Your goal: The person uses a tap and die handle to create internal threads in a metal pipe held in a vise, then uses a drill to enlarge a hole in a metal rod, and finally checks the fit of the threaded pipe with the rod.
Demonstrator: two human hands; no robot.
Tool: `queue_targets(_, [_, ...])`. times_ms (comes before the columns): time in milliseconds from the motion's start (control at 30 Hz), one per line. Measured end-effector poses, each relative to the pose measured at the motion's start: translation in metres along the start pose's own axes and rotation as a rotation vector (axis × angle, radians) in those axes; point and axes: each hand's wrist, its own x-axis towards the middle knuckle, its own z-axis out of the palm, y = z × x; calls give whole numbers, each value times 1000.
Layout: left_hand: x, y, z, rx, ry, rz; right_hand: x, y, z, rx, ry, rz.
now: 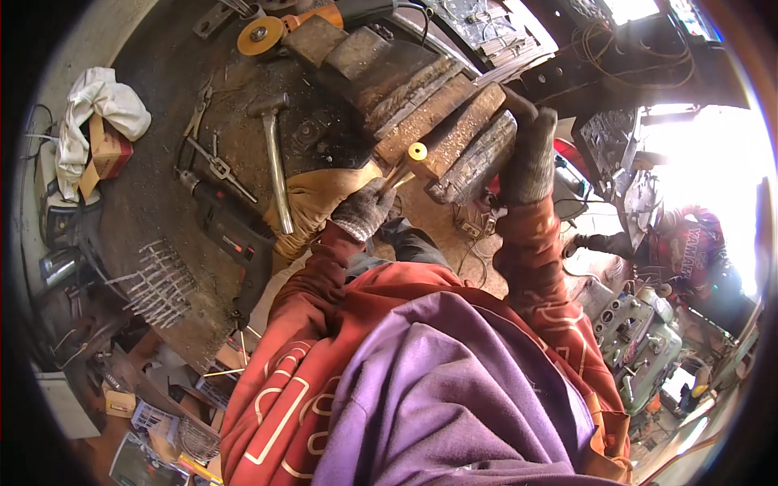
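Note:
My left hand (pixel 364 212), in a grey knit glove, is closed around a slim brass-coloured piece with a round yellow end (pixel 417 151). That end sits right against the jaws of a big worn bench vise (pixel 463 130). At the vise's far right side is my right hand (pixel 535 150), also gloved, with its fingers curled by a dark rounded bar end (pixel 519 103). What those fingers grip is hidden. A tan leather-like cloth (pixel 320 202) lies under my left wrist. Beyond it rests a hammer (pixel 274 154) with a metal handle.
On the bench (pixel 174 219) are a black power drill (pixel 223 223), a tap wrench (pixel 219 168), a welded metal grid (pixel 158 283) and an orange angle grinder (pixel 300 20). A white cloth (pixel 101 101) drapes over a box. A person in red (pixel 689 243) works at right, near a green machine (pixel 644 340).

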Motion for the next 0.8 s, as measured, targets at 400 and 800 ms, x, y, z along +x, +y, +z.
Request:
queue_targets(400, [11,-11,4,-18,8,131,-8,24,-27,-578,79,-47])
queue_targets(800, [3,-10,3,-79,13,3,-7,69,-49,520,409,405])
